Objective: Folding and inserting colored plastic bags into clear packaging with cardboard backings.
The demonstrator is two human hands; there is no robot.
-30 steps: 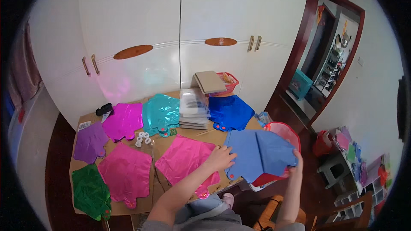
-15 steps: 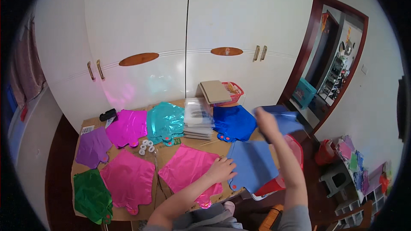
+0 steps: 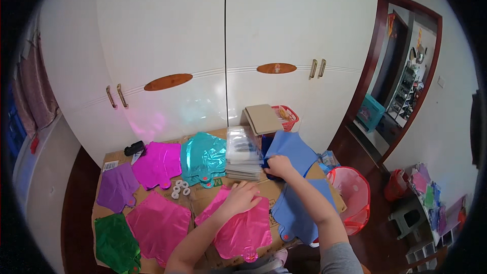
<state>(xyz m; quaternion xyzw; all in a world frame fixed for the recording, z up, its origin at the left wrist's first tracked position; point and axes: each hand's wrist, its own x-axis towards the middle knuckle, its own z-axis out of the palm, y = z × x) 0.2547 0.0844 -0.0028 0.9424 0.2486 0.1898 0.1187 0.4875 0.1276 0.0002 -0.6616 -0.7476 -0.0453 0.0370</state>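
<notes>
Flat, shiny foil shapes with a rounded tab, which look like empty foil balloons, lie on a cardboard-covered table. My left hand (image 3: 242, 199) rests with its fingers laid out on a pink foil balloon (image 3: 248, 231) in the near middle. My right hand (image 3: 280, 166) is closed at the left edge of a light blue foil balloon (image 3: 294, 149). That sheet covers most of a dark blue foil balloon (image 3: 266, 144). Another light blue foil balloon (image 3: 304, 208) lies under my right forearm. My right fingertips are partly hidden.
A stack of clear plastic sleeves (image 3: 243, 147) stands beside cardboard pieces (image 3: 264, 117) and a red basket (image 3: 288, 116). Purple, magenta, teal, green and pink foil balloons fill the left. White rings (image 3: 180, 189) lie among them. A red bin (image 3: 355, 198) stands off the right edge.
My right hand has come left and inward, bringing a light blue foil balloon over the dark blue one. My left hand has slid slightly left on the pink one. The view has shifted a little.
</notes>
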